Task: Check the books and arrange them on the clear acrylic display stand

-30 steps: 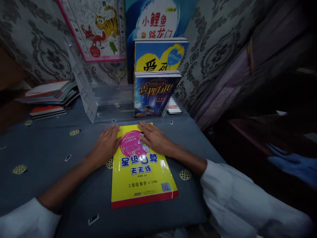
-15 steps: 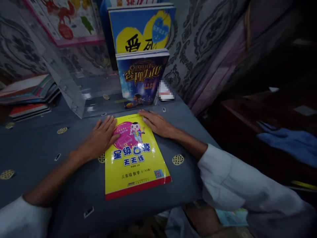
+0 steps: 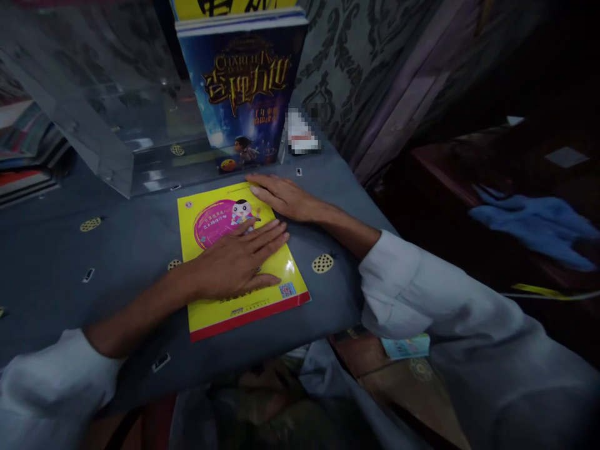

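A yellow workbook (image 3: 206, 319) with a pink oval, a cartoon figure and a red bottom strip lies closed on the dark grey tablecloth. Across its middle rests my left hand (image 3: 239, 259), palm down and fingers stretched out, covering much of the title. My right hand (image 3: 284, 197) lies at the upper right edge of the cover, fingers extended and touching the corner. Neither hand grasps anything. Just beyond the workbook, a blue paperback (image 3: 244, 100) stands upright in front of a yellow book (image 3: 210, 9).
A clear acrylic stand (image 3: 107, 150) is at the back left, with stacked books (image 3: 28, 144) beyond it. A small white item (image 3: 300, 134), partly pixelated, sits beside the paperback. A blue cloth (image 3: 529, 225) lies off to the right, past the table's edge.
My left hand has moved from the workbook's left edge onto the middle of its cover. My right hand stays at the upper right corner. The view has tilted down.
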Demonstrator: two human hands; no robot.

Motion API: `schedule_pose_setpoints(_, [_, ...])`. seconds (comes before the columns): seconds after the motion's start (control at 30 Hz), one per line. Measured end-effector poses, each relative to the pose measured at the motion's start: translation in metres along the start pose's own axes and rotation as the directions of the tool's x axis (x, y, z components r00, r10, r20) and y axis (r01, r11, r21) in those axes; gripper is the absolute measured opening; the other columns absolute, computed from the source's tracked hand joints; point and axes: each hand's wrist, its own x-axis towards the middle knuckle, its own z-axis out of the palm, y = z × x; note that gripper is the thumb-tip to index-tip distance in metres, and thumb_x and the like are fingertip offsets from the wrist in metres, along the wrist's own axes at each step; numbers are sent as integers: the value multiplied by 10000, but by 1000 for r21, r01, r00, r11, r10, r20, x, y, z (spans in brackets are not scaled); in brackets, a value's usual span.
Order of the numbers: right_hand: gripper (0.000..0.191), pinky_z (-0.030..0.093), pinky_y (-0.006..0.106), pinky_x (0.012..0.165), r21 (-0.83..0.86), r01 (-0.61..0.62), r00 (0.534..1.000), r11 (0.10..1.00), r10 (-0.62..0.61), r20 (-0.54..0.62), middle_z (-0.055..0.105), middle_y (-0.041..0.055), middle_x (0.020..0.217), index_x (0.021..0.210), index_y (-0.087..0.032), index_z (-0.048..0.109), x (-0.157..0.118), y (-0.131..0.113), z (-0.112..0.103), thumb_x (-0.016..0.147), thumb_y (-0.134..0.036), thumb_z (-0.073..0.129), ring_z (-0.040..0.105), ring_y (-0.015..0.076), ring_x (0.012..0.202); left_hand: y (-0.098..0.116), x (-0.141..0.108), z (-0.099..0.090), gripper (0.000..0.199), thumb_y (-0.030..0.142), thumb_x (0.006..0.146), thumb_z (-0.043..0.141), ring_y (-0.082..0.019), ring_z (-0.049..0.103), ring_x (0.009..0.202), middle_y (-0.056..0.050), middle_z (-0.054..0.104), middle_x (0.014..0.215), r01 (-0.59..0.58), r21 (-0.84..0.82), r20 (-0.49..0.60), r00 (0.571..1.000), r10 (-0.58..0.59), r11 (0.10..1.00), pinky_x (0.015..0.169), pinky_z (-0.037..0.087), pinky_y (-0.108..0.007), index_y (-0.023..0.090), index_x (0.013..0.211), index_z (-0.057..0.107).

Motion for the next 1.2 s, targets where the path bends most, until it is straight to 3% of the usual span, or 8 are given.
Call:
schedule_pose_setpoints(0.23, [606,307,486,1206,-27,-5,1000,1000,5,2,532,70,1510,1468,-211,493,-1,-3,2,1044,-593,292,432,262,1437,34,-12,8,621,515,1031,424,-229,262,1530,-110,356,1618,-220,-55,-91,973,214,974,1270,116,-486,180,1548,346])
schedule_pose_setpoints(0.4, [544,325,474,1198,-59,3,1000,998,-4,-14,539,107,1503,1445,-172,515,-2,-6,2,1056,-508,337,454,264,1420,36,-13,2,529,446,1022,488,-232,305,1515,-98,410,1591,-222,-84,-105,971,213,971,1267,140,-505,201,1489,449])
schedule_pose_setpoints(0.53, [490,421,430,1116,-71,1,999,997,-5,-49,615,144,1410,1389,-113,564,-6,-12,-4,1059,-414,363,565,266,1301,38,-24,-4,409,410,1012,522,-225,409,1463,-90,555,1485,-217,-178,-144,971,193,960,1260,189,-491,211,1363,591])
schedule_pose_setpoints(0.67, [393,487,445,999,-149,-7,992,989,-11,-126,725,117,1203,1272,-154,651,-16,-22,-4,1044,-355,402,648,275,1116,41,-49,-11,259,359,1025,511,-190,605,1286,-57,717,1274,-124,-353,-200,978,54,927,1250,241,-454,226,1081,727])
schedule_pose_setpoints(0.77, [330,485,456,964,-218,-9,983,976,-31,-183,750,119,1045,1160,-158,692,-25,-33,2,1025,-300,427,666,275,987,40,-69,-20,323,324,1032,486,-151,725,948,-15,779,960,16,-440,-174,979,-103,898,1209,332,-444,228,825,714])
schedule_pose_setpoints(0.9, [295,497,432,896,-224,60,974,973,-106,-202,735,129,973,1080,-155,696,-34,-48,14,1016,-255,426,648,261,900,33,-88,-27,474,334,1036,466,-96,573,554,58,554,583,157,-326,-188,956,-226,932,1127,422,-454,198,587,531])
schedule_pose_setpoints(1.07, [292,513,413,817,-192,142,962,971,-180,-203,724,125,916,1025,-156,710,-38,-56,20,1015,-256,436,617,248,852,24,-88,-16,459,333,1018,510,-99,516,507,62,509,548,208,-155,-247,938,-242,966,1007,481,-451,191,582,496])
schedule_pose_setpoints(1.2, [259,525,381,773,-110,204,948,973,-224,-228,736,110,881,1019,-154,713,-41,-61,22,1007,-233,466,631,230,809,17,-79,-3,221,335,982,563,-216,640,758,-34,653,773,297,74,-321,911,-259,952,923,502,-475,188,830,629])
